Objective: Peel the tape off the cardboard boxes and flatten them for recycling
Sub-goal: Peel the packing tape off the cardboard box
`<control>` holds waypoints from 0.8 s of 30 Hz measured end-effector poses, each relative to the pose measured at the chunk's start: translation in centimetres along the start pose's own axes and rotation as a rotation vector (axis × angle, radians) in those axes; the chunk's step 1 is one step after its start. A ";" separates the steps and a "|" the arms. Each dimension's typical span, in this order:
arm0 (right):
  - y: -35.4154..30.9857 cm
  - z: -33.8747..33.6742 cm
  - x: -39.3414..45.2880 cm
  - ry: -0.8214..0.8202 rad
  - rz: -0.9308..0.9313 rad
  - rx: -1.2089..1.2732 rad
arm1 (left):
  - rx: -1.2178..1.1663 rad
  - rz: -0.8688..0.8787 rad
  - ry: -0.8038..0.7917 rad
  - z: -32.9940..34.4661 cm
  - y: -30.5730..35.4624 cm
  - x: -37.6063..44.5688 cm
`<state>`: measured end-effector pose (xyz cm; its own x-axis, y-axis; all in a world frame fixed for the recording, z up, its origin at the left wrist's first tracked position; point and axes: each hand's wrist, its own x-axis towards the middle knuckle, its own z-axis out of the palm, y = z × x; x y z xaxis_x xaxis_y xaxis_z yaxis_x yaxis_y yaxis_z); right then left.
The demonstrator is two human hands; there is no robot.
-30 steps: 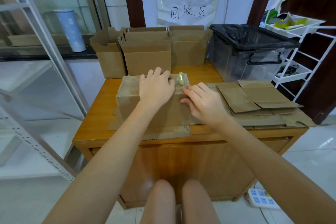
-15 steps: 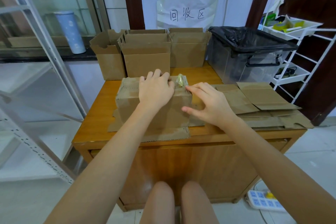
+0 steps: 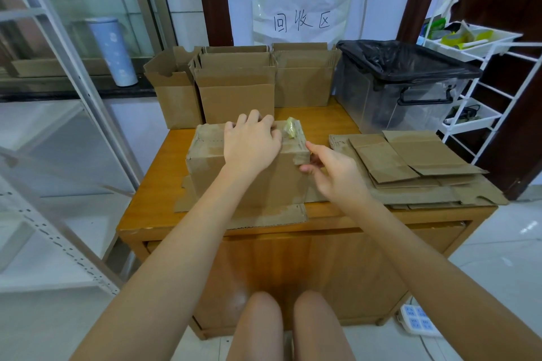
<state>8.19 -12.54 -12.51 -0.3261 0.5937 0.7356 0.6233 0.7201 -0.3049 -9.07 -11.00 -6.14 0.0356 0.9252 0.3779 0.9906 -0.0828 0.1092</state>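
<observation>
Brown cardboard box [image 3: 249, 167], taped, standing on the wooden table [image 3: 152, 199], long axis running left to right.
Left hand [image 3: 252, 143] is pressing its top, fingers curled over the far edge beside a crumpled tape wad [image 3: 290, 129]; right hand [image 3: 331, 167], nearer the box's right end, is pinching at the corner tape [image 3: 302, 157].

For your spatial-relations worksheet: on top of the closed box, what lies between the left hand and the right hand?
In the head view, a crumpled wad of tape sits on the box, just right of the left hand; the right hand is at the box's right corner.
</observation>
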 end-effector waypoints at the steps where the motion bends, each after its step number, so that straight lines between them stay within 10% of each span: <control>1: 0.2 -0.1 0.1 -0.001 -0.040 -0.023 | 0.001 0.003 0.002 0.0 0.0 0.0; 24: -0.8 -2.3 2.8 -0.084 0.041 -0.078 | 0.009 0.005 0.000 0.0 0.1 -0.1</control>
<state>8.46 -12.27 -8.83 -0.3561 0.6524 0.6690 0.6896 0.6666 -0.2830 -9.03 -11.06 -6.15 0.0405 0.9247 0.3786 0.9916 -0.0838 0.0987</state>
